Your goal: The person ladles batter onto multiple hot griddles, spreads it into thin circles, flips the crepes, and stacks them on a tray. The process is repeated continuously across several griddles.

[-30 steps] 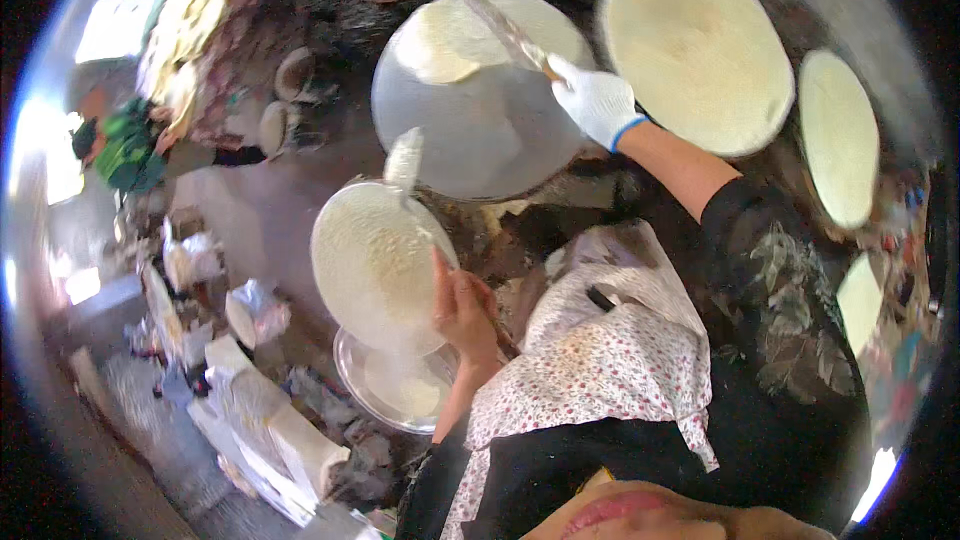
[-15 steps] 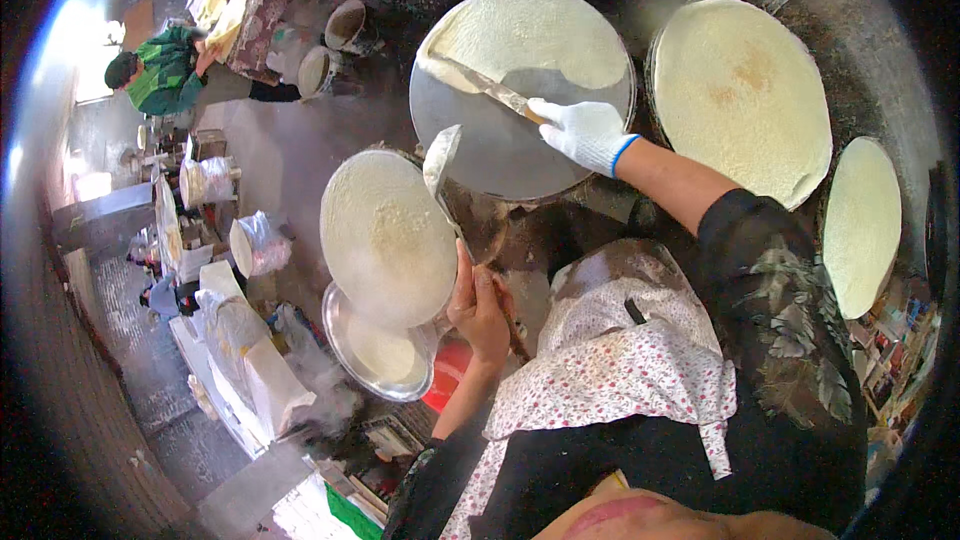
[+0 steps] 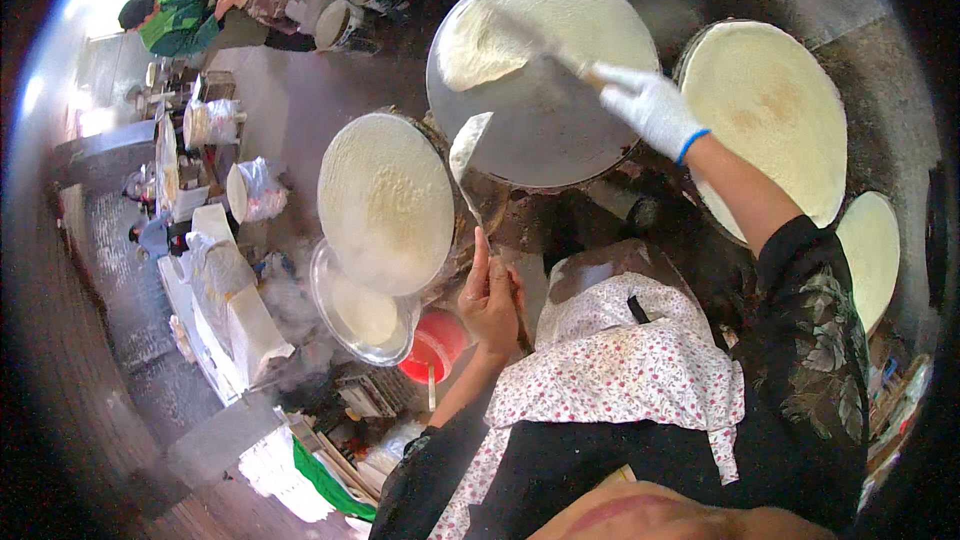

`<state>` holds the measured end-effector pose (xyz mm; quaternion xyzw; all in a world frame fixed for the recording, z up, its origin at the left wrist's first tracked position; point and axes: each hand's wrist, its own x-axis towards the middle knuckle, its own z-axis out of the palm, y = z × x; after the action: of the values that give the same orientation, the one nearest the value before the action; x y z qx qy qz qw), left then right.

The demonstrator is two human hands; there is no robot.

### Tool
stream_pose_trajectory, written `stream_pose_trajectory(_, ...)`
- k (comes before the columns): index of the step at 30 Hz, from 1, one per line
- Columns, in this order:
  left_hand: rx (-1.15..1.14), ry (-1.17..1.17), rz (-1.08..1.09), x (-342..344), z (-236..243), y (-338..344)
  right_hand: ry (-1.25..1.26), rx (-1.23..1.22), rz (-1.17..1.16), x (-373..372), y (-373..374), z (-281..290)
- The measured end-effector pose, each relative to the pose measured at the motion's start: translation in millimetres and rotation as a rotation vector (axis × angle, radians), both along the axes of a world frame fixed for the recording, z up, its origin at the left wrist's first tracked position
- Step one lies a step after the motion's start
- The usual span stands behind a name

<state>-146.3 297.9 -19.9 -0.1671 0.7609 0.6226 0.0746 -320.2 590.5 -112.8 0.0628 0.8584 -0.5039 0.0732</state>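
Note:
My right hand (image 3: 652,112), in a white glove with a blue cuff, closes on the wooden handle of a spreader (image 3: 545,43); its blade is motion-blurred over the batter. Pale batter (image 3: 590,15) covers the far part of the large round griddle (image 3: 545,145), leaving the near part bare and grey. A thicker fold of batter lies at the left. My bare left hand (image 3: 490,300) grips the handle of a spatula (image 3: 468,147), which points up and away with batter on its blade. That blade is between the large griddle and the round pale flatbread (image 3: 383,202) at left.
Right of the griddle lie another large flatbread (image 3: 765,125) and a smaller one (image 3: 868,250). At left are a metal basin (image 3: 325,310) with pale contents and a red bucket (image 3: 437,335). Buckets (image 3: 335,28) stand farther off, near a person in green (image 3: 180,15).
My right hand has drawn the spreader rightward, away from the griddle's left rim, and the batter there has been pushed inward. My left hand still holds the spatula. The whole view has shifted slightly.

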Motion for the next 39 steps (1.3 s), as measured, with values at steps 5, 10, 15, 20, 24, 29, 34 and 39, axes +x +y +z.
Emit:
stream_pose_trajectory(5,0.005,-0.009,0.045,2,-1,3,0.145,0.107,0.264,-5,-9,-6)
stream_pose_trajectory(10,0.071,-0.044,0.094,2,-1,4,-0.115,-0.037,0.285,-4,-2,-11)
stream_pose_trajectory(15,0.056,-0.073,0.067,-1,-3,-1,0.243,0.047,0.187,-13,-8,4)
stream_pose_trajectory(20,0.11,-0.063,0.145,4,-10,-12,-0.096,0.028,0.362,-9,-12,9)
stream_pose_trajectory(24,0.053,-0.021,0.147,15,-20,-20,0.075,0.016,0.149,-24,-12,-7)
stream_pose_trajectory(29,0.082,-0.061,0.232,23,-16,-18,-0.111,0.091,0.472,-16,-11,8)
stream_pose_trajectory(34,-0.153,-0.032,0.224,-33,-9,-29,0.021,-0.029,0.354,-46,-16,21)
stream_pose_trajectory(39,-0.125,0.175,0.183,-129,-45,-56,0.118,0.361,0.631,-47,-22,9)
